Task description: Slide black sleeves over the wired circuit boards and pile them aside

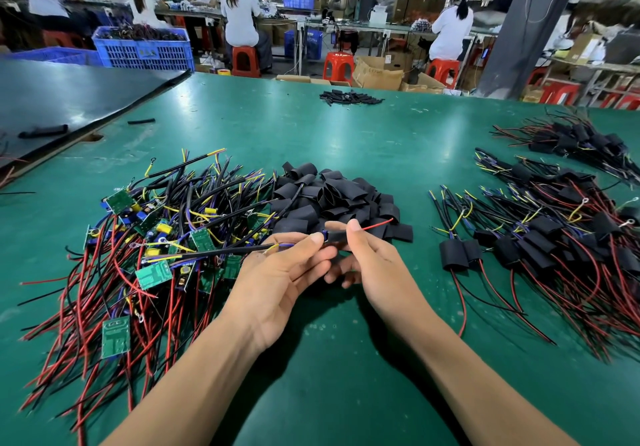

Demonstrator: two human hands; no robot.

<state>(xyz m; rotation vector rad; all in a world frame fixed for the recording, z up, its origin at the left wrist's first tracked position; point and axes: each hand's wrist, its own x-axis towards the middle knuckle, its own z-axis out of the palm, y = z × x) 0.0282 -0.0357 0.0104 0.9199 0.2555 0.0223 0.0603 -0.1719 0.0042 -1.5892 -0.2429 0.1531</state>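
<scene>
Hands: two, left hand (284, 269) and right hand (377, 265). One wired board (325, 235) is pinched between them, with one sleeve (337, 237) on it.

Loose-sleeve heaps: two, the big heap (332, 200) at centre and the small heap (349, 96) at the far edge.

Stray sleeves at left: two, mat stray (43, 130) and table stray (141, 121).

Bare-board tangle (149, 238): one. Its boards are too many to count; at least five green faces show.

Sleeved piles at right: three, near pile (554, 248), middle pile (540, 172) and far pile (581, 141).

Workers (239, 13) behind: at least five.

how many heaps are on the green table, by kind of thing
bare wired boards: 1
loose black sleeves: 2, the second smaller and farther back
sleeved boards: 2, the second farther back on the right
total: 5
</scene>
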